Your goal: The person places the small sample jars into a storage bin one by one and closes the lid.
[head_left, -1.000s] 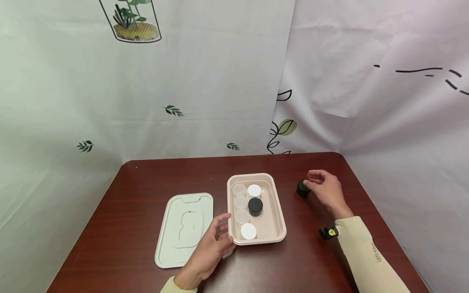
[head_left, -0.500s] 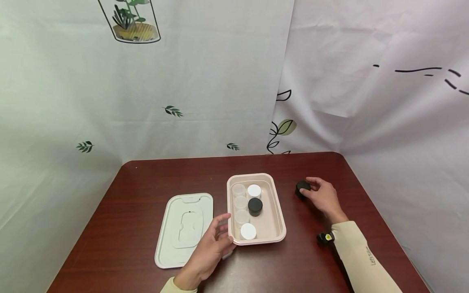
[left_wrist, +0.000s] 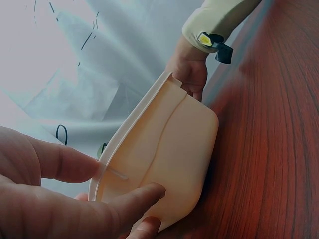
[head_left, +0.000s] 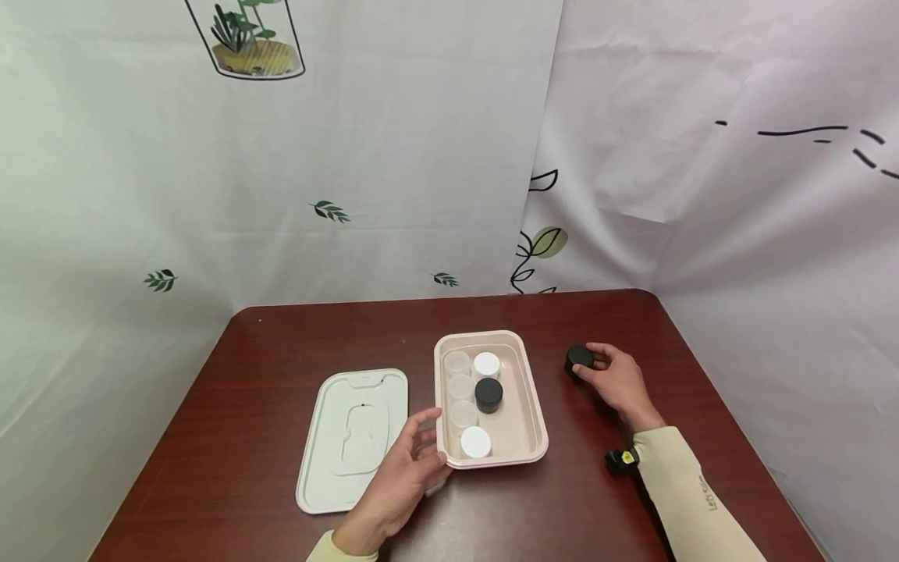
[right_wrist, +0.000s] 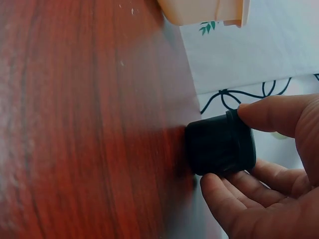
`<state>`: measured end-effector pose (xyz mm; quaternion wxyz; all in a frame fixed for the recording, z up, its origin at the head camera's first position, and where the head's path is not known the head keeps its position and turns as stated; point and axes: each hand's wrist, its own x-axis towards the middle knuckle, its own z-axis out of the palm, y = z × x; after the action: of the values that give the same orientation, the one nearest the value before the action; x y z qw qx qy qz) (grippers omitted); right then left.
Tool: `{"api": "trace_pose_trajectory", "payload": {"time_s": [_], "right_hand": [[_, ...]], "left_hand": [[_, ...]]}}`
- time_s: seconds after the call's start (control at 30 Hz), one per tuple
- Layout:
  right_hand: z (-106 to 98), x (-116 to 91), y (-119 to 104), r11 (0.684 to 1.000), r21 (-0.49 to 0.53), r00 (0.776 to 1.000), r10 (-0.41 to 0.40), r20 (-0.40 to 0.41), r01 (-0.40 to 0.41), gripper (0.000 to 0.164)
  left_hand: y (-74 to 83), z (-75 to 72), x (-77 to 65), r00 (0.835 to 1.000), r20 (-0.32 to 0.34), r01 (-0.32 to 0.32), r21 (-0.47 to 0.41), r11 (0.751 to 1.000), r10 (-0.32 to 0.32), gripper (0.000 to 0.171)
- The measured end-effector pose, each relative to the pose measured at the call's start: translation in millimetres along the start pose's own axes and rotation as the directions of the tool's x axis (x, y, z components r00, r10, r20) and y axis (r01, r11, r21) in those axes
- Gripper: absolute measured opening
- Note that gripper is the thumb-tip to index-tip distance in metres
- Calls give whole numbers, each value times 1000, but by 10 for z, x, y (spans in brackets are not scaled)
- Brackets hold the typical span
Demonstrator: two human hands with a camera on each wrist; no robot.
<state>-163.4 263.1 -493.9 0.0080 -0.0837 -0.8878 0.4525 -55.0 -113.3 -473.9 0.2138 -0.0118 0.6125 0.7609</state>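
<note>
A black lidded jar (head_left: 579,361) stands on the table at the right, pinched between the thumb and fingers of my right hand (head_left: 621,384). In the right wrist view the jar (right_wrist: 217,147) has a wider lid at its top, and its base is at the tabletop. My left hand (head_left: 399,482) grips the near left corner of a beige plastic container (head_left: 521,417); its fingers touch the rim and outer wall in the left wrist view. Inside the container are several clear-looking jars (head_left: 461,388) along the left, two white-lidded jars (head_left: 476,442) and another black jar (head_left: 488,394).
A pale flat lid (head_left: 351,445) lies on the table left of the container, partly behind my left hand. The dark red wooden table (head_left: 267,437) meets a printed white curtain (head_left: 393,156) at the back. Bare tabletop separates the container from the black jar.
My right hand has moved slightly down and left around the black jar, its thumb and fingers now closed on its sides. Left hand and container stay in place.
</note>
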Motion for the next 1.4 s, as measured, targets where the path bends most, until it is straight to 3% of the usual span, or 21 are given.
{"api": "trace_pose_trajectory", "payload": {"time_s": [0.43, 0.9, 1.4], "right_hand": [[-72, -24, -95, 999, 18, 999, -31, -9, 32, 63], [-142, -182, -502, 993, 55, 994, -107, 15, 106, 63], [-39, -408, -915, 969, 150, 973, -211, 94, 196, 55]], "left_hand": [[-3, -10, 11, 1000, 7, 3, 3, 1000, -3, 71], [-1, -4, 10, 1000, 0, 3, 10, 1000, -3, 71], [-5, -7, 14, 1000, 0, -2, 9, 1000, 2, 71]]}}
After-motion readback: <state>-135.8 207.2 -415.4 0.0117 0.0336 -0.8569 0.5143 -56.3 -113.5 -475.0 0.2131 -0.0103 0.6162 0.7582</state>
